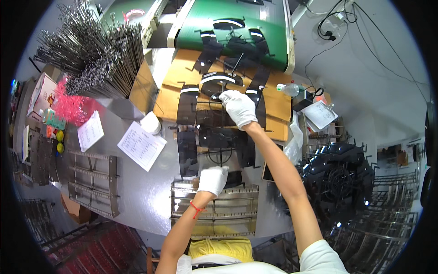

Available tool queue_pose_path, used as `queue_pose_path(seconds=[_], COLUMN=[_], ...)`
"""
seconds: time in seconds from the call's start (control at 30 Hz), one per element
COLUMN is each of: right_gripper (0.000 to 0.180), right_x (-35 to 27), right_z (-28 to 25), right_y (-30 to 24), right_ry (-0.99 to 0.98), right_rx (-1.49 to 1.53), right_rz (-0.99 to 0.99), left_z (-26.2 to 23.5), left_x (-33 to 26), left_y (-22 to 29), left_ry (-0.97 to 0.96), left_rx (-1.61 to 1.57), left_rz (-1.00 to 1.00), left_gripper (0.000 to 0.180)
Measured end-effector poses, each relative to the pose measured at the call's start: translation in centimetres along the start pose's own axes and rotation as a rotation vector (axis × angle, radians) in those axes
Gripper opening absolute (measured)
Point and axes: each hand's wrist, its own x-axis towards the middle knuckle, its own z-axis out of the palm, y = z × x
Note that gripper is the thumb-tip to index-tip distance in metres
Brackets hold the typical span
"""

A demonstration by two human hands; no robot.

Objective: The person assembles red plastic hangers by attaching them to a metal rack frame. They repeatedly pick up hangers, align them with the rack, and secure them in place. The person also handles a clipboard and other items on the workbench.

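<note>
Both my hands wear white gloves. My right hand (pixel 239 108) is closed at the upper part of a thin dark wire rack (pixel 222 119), its fingers pinched beside the upright rod. My left hand (pixel 213 181) is closed near the lower end of that rod; its fingertips hide what they hold, if anything. Glossy black curved panels sit around the rack, among them a left panel (pixel 187 105), a lower left panel (pixel 187 155) and a top panel (pixel 222 78). More black panels on a second rack (pixel 237 64) lie beyond, reaching onto a green conveyor belt (pixel 194 34).
Flattened cardboard (pixel 171 86) lies under the panels. A slotted metal frame (pixel 214 205) is at the near edge, another frame (pixel 93 180) at left. Bundled wire hooks (pixel 112 59) stand far left. Papers (pixel 141 145), a bottle (pixel 290 89) and piled black parts (pixel 337 178) flank the work.
</note>
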Motion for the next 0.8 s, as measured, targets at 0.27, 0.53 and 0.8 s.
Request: queue_pose_path(seconds=[0.27,0.53,0.8], right_gripper=[0.018,0.026,0.033], right_x=[2.8,-9.8,-7.1], right_z=[-0.1,-0.8,0.4], right_y=[0.5,0.0,3.5], right_ry=[-0.031,-0.140,0.093], right_rx=[-0.025,0.266,0.158], right_rz=[-0.237,0.051,-0.072], left_z=[0.3,-5.8,-7.3], left_x=[-1.5,-7.8,-1.6], left_y=[-0.4,2.9,1.6], left_ry=[0.044,0.001,0.529], left_rx=[-0.068,0.098,-0.270], left_rz=[-0.018,0.160,-0.127], left_gripper=[0.023,0.025,0.036])
